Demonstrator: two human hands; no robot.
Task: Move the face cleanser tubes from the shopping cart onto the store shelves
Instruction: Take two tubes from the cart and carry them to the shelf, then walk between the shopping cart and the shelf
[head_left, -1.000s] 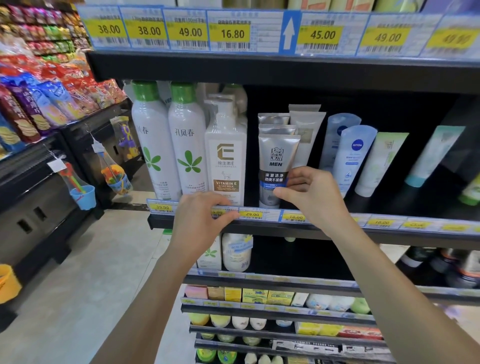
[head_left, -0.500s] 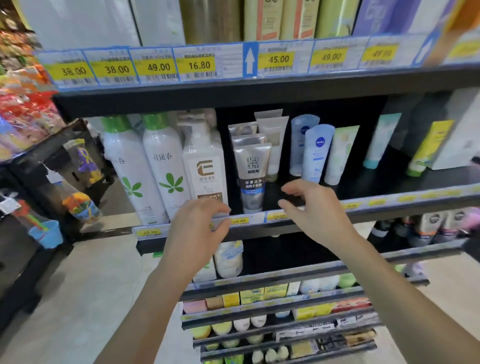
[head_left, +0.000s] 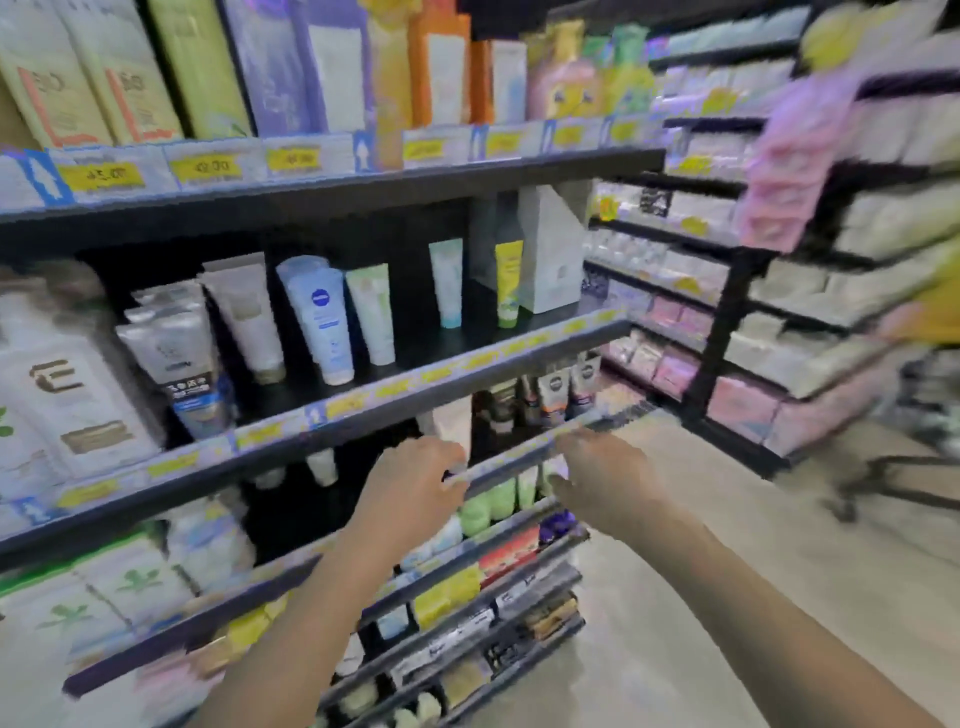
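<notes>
Several face cleanser tubes stand cap-down on the black middle shelf (head_left: 467, 371): a silver men's tube (head_left: 179, 364) at the front left, a beige tube (head_left: 249, 317) behind it, a blue-white tube (head_left: 322, 317), and a pale green tube (head_left: 371, 312). My left hand (head_left: 410, 491) hangs below that shelf with loosely curled fingers and holds nothing. My right hand (head_left: 605, 480) is beside it, fingers relaxed, also holding nothing. The frame is blurred by head motion. Part of the shopping cart (head_left: 914, 462) shows at the right edge.
A large white pump bottle (head_left: 67, 389) stands at the left of the middle shelf. Boxed products fill the top shelf (head_left: 332, 182). Lower shelves hold more tubes and packets. A second shelving unit (head_left: 779, 291) with pink and white packs stands to the right across bare floor (head_left: 675, 623).
The view has swung to the right. Both hands have dropped away from the silver tube and the middle shelf's edge to below it. The silver tube stays standing on the shelf.
</notes>
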